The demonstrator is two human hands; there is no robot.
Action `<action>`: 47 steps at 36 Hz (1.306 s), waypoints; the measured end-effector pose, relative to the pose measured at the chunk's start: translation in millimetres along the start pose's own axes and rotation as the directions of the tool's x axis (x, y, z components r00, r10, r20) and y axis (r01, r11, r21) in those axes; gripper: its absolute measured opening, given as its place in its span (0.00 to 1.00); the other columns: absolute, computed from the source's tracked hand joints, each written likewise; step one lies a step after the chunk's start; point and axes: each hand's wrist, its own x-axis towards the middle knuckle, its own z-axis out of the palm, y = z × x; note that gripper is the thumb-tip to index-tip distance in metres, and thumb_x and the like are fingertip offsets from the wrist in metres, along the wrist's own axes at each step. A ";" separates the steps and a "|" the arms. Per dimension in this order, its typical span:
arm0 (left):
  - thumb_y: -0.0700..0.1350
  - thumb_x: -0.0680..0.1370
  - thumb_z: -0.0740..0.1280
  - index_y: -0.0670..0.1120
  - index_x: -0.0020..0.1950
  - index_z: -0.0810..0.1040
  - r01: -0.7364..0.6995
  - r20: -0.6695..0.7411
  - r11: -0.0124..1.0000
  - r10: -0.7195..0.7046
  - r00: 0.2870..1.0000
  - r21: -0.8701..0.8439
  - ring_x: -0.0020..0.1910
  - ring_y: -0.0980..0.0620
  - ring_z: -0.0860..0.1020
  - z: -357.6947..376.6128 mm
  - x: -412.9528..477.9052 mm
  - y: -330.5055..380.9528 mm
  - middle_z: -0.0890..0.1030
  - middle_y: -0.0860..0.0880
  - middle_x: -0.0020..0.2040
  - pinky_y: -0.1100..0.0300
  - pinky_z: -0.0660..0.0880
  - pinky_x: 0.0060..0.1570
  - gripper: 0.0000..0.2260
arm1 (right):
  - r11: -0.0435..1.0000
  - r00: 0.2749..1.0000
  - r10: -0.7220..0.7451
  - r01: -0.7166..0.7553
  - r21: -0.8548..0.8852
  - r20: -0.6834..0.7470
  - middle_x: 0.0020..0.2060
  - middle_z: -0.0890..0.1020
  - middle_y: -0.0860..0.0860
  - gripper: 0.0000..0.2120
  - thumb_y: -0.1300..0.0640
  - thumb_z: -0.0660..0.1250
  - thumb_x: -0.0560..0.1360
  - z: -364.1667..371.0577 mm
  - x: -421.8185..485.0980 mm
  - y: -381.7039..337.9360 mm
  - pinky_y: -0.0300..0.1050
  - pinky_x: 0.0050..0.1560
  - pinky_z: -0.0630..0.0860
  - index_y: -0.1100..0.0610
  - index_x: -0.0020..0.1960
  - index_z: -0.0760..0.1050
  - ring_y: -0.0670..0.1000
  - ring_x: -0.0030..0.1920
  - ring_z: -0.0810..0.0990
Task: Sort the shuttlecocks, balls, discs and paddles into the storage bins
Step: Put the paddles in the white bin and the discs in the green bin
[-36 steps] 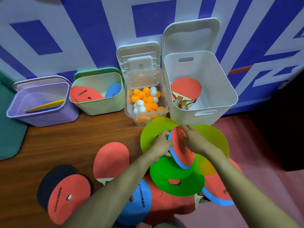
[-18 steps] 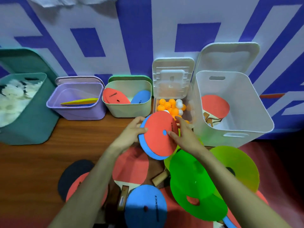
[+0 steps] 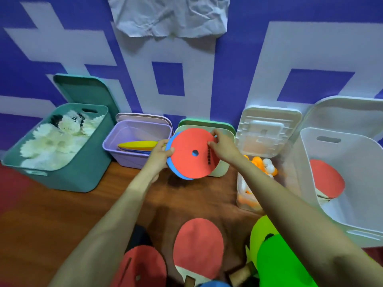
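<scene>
Both hands hold a stack of two discs, a red disc [image 3: 191,155] on top and a blue disc [image 3: 173,171] showing as a crescent under its left and lower edge. The left hand [image 3: 160,155] pinches the stack's left rim, thumb on the red face; the right hand [image 3: 222,145] is closed on the upper right rim with fingertips. Held by opposite rims and tilted face-up toward the camera, the pair sits right over the green bin [image 3: 219,170] at the back edge of the wooden floor [image 3: 62,214], probably so it can be lowered in flat. Dark print runs down the red face right of its centre hole; it is too blurred to read.

The purple bin [image 3: 124,160] to the left has yellow and blue discs, the teal bin [image 3: 83,179] shuttlecocks, the clear box [image 3: 246,195] balls, the white bin [image 3: 335,216] a paddle. Red paddles [image 3: 198,243] and green discs [image 3: 277,264] lie unsorted near the front edge
</scene>
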 end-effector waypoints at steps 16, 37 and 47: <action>0.41 0.80 0.56 0.45 0.60 0.71 -0.176 -0.135 0.847 0.278 0.951 0.502 0.51 0.42 0.75 4.7 82.9 14.7 0.78 0.45 0.53 0.51 0.71 0.51 0.11 | 0.991 0.950 0.084 -0.111 -0.072 -0.299 0.50 0.80 0.61 0.11 0.64 0.55 0.78 -7.5 54.4 40.6 0.45 0.40 0.63 0.60 0.58 0.71 0.62 0.50 0.77; 0.31 0.76 0.56 0.38 0.70 0.56 -0.039 0.116 0.713 -0.060 0.991 0.701 0.52 0.36 0.77 110.5 97.3 -1.3 0.76 0.36 0.52 0.52 0.68 0.39 0.22 | 0.889 0.939 -0.171 0.018 -0.457 -0.297 0.52 0.77 0.57 0.16 0.63 0.56 0.78 -3.9 62.8 28.3 0.50 0.39 0.72 0.56 0.64 0.68 0.63 0.44 0.78; 0.42 0.80 0.56 0.41 0.72 0.62 -0.102 0.240 0.727 -0.089 0.967 0.679 0.59 0.37 0.75 140.4 93.6 -13.7 0.75 0.38 0.62 0.52 0.73 0.56 0.19 | 0.894 0.916 -0.240 0.079 -0.441 -0.323 0.55 0.77 0.55 0.19 0.64 0.60 0.75 -13.3 56.6 37.8 0.49 0.39 0.71 0.56 0.65 0.69 0.63 0.45 0.79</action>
